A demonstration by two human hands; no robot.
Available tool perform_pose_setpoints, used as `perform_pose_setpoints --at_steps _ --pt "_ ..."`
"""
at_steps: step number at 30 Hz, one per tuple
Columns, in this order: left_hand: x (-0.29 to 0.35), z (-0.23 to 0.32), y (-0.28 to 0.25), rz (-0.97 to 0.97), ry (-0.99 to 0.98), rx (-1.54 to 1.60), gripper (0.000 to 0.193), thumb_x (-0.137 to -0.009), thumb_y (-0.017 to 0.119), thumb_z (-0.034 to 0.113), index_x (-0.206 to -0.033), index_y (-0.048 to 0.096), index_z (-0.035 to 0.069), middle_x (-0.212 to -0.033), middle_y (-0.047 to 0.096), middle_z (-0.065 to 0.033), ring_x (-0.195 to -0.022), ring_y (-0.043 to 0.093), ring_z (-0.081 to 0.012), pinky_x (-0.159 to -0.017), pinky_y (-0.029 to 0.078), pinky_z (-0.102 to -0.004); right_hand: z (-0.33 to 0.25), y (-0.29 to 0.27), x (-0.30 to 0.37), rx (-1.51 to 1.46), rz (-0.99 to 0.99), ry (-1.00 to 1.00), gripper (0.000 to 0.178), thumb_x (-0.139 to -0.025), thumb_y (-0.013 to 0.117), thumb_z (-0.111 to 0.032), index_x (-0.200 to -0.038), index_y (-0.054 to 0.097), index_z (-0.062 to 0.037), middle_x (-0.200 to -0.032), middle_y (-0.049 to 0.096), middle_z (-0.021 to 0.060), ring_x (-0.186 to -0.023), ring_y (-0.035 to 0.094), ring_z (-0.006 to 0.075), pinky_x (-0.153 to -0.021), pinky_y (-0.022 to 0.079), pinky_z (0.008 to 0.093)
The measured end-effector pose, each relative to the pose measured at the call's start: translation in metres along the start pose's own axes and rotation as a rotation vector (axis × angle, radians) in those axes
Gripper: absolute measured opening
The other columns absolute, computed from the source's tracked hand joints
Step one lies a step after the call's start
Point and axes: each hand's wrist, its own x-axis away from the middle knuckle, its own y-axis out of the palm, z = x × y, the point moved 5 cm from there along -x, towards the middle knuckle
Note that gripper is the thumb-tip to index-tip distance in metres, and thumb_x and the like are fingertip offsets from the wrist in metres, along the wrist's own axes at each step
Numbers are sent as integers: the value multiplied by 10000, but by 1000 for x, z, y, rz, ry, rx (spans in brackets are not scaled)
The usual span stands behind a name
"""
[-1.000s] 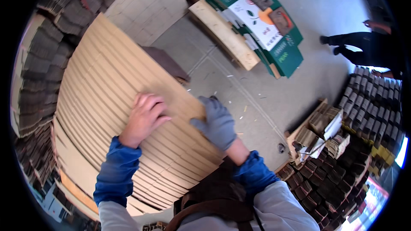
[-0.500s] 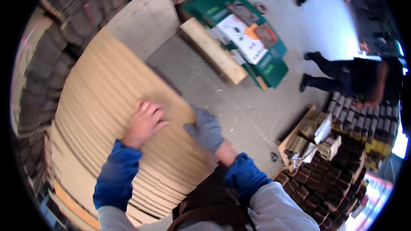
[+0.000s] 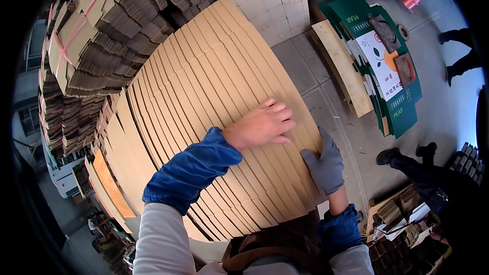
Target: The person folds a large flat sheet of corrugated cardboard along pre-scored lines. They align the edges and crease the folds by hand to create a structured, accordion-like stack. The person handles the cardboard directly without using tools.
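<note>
A long fanned row of brown cardboard sheets [image 3: 204,76] overlaps like shingles in front of me, its top edges running from far to near. My left hand [image 3: 262,125], bare with a blue sleeve cover at the wrist, lies on the upper sheets with its fingers apart and a little bent. At the row's right edge my right hand [image 3: 326,165], in a grey glove, grips the outermost cardboard sheet; its thumb lies on top and the other fingers go over the edge, partly hidden.
Tied bundles of cut cardboard [image 3: 112,35] rise at the left and back. A pale board [image 3: 275,7] leans beyond the row. To the right, green printed cartons [image 3: 407,107] lie beside a wooden plank [image 3: 344,71]. A person's legs [image 3: 412,168] and a wooden crate [image 3: 374,219] are at the right.
My view has turned left, so the whole scene sits further right in the picture. More bundles show at the left. Both hands stay on the cardboard near its right edge.
</note>
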Motion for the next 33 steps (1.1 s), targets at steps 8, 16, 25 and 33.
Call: perform_pose_setpoints --at_steps 8,16,25,33 --pt "1 0 0 45 -15 37 348 -793 795 376 -898 588 116 -980 528 -32 -1000 523 -227 -966 404 -377 3 3 -3 -142 -39 75 724 -848 777 -247 -1463 452 -45 -1315 623 243 -1172 633 399 -965 516 446" --pt "0 -1 1 49 -24 41 364 -791 793 403 -877 580 121 -975 529 -29 -993 521 -221 -950 406 -371 -2 1 -4 -168 -63 114 725 -833 789 -244 -1430 463 4 -1306 624 249 -1166 627 415 -962 516 454" --pt "4 -1 3 6 -40 71 365 -803 782 411 -924 612 112 -984 539 -36 -1020 518 -225 -990 393 -380 3 2 -4 -174 -61 119 724 -835 787 -262 -1432 465 -10 -1313 622 243 -1171 624 418 -961 517 452" --pt "8 -5 0 55 -24 -28 369 -795 783 426 -901 598 125 -984 547 -32 -1015 523 -231 -966 412 -384 7 6 -6 -203 -40 49 705 -850 779 -266 -1442 462 -48 -1307 623 226 -1158 625 416 -945 522 455"
